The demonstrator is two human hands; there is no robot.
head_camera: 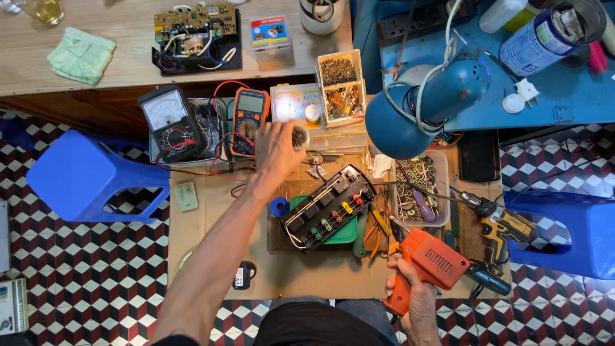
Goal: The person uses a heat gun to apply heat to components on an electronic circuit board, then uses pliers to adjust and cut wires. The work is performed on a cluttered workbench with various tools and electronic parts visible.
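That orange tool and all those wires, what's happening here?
A person sits at a low, cluttered workbench. The right hand grips an orange soldering gun by its handle. The left hand reaches forward and holds a small solder spool near two meters. Between the hands lies an opened black power strip, its coloured wiring showing. A blue lamp hangs over the bench.

Orange soldering gun [430, 264]: smooth plastic shell with a slight sheen. The spool of solder [300, 136] shows dull grey metal wire. The open power strip [330, 207] is glossy black plastic, with bright metal strips inside. The worktop [211, 253] is matt, pale wood. Blue lamp [428, 106]: painted metal, softly shining. Stool [83, 176]: smooth blue plastic.
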